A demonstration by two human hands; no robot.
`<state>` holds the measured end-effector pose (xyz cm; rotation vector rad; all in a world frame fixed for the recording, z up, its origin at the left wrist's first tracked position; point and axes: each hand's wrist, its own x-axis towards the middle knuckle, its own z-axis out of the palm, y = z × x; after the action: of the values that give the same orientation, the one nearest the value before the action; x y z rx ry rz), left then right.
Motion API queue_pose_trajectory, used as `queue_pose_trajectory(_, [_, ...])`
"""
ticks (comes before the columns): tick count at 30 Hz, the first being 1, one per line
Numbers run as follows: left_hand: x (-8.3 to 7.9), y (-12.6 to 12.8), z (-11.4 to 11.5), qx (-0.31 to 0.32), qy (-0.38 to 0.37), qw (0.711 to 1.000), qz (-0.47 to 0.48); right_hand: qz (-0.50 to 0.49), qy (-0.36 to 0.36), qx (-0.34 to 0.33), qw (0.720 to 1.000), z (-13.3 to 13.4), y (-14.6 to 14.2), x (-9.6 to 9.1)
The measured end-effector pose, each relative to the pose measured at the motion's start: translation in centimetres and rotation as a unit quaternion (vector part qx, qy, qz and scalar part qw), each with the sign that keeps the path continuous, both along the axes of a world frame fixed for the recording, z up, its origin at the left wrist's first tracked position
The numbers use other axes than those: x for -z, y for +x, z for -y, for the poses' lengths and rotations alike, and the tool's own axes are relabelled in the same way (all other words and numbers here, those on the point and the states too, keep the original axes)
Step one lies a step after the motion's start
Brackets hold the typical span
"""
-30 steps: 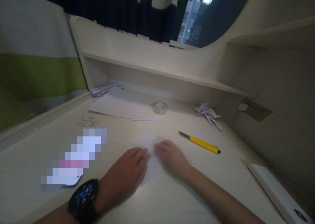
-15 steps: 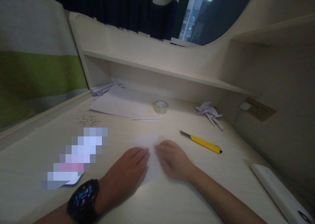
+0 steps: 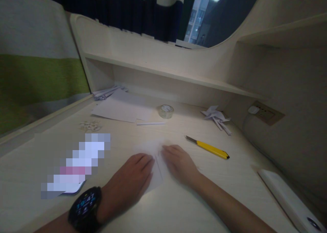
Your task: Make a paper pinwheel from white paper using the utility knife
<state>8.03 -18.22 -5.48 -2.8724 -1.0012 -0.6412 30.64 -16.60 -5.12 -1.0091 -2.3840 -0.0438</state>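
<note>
A small piece of white paper [image 3: 155, 182] lies on the desk between my two hands, with a straight edge or fold running down it near my fingers. My left hand [image 3: 135, 173], a black watch on its wrist, presses on the paper's left side with fingers bent and close together. From the other side my right hand [image 3: 180, 163] grips the paper near its upper right, its fingers curled and thumb hidden. Part of the sheet is covered by both hands and its far end is blurred. A yellow utility knife [image 3: 212, 149], blade out, rests right of my right hand.
A rolled paper stick [image 3: 151, 124] and a tape roll [image 3: 166, 111] lie beyond my hands. Paper sheets [image 3: 120, 106] are at back left, a paper pinwheel [image 3: 216, 115] at back right. Small whitish pieces [image 3: 90, 126] and a blurred-out phone [image 3: 73, 188] are left. A white bar-shaped object [image 3: 286, 197] lies right.
A straight fold or edge now shows on the paper between my hands. My right fingers have shifted slightly across it; my left hand stays nearly in place. The view has shifted slightly.
</note>
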Motion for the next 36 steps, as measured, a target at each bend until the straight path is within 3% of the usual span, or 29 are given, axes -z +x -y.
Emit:
queue_pose_trajectory(12, [0.6, 0.0, -0.1, 0.001, 0.021, 1.000, 0.006, 0.036, 0.015, 0.039, 0.998, -0.5, -0.8, 0.1])
queue_pose_trajectory(20, [0.9, -0.1, -0.2, 0.001, 0.015, 1.000, 0.007, 0.048, 0.002, 0.021, 0.999, -0.1, -1.0, 0.4])
queue_pose_trajectory(36, [0.4, 0.1, -0.2, 0.009, -0.002, 1.000, 0.003, 0.050, 0.004, 0.066, 0.997, 0.5, -1.8, -0.1])
